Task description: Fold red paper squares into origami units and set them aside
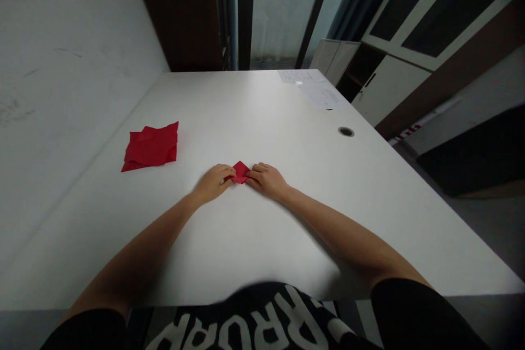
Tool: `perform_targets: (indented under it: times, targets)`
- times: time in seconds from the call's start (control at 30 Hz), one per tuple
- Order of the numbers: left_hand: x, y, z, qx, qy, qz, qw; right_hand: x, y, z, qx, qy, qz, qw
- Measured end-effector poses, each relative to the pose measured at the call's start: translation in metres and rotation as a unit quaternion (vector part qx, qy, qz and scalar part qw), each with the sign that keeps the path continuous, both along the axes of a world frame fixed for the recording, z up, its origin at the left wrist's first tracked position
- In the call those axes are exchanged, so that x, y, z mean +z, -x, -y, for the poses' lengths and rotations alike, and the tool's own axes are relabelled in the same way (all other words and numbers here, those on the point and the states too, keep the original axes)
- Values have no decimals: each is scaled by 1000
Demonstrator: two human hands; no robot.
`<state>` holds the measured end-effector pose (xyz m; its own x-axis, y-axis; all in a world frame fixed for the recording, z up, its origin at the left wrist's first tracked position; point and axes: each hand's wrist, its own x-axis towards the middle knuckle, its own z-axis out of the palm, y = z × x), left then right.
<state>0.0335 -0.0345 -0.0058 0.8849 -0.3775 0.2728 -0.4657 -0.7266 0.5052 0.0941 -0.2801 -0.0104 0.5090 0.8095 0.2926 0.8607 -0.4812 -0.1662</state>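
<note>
A small folded piece of red paper (240, 170) lies on the white table (246, 240), one corner pointing away from me. My left hand (215, 181) pinches its left corner between thumb and fingers. On the opposite side, my right hand (267, 179) has its fingers closed on the right corner. Both hands rest at the tabletop, and the fingertips cover the paper's side edges. Further left, apart from my hands, is a loose stack of red paper sheets (151, 145) with uneven edges.
White printed papers (318, 93) lie at the table's far right corner. A round cable hole (346, 132) sits near the right edge. A wall (74, 65) borders the table on the left. White cabinets (389, 87) stand beyond the right side.
</note>
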Motion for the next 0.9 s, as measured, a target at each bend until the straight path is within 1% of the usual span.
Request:
perform_targets:
  times: [0.2,0.33,0.4,0.47,0.57,0.63,0.73,0.83,0.9]
  targets:
    - [-5,-3,1,57,-13,-2,998,-4,-5,-3,-79,-38,-87,992]
    - [-11,-6,1,126,6,-8,992,-4,-7,-6,-118,-25,-96,988]
    - [-13,-6,1,150,3,-7,989,-4,-6,-8,-141,-10,-91,986]
    - [-12,-5,4,159,-17,2,987,-2,-5,-10,-158,2,-87,984]
    - [-7,-2,9,165,-67,29,984,2,-3,-11,-167,19,-91,982]
    - [-2,0,14,152,-100,52,982,5,-2,-11,-170,31,-93,981]
    - [1,3,19,101,-130,87,983,7,0,-13,-172,40,-88,980]
    - [-3,1,19,43,-152,114,981,6,-1,-15,-171,48,-83,981]
    - [-8,-2,15,17,-174,112,978,4,-2,-14,-168,48,-80,981]
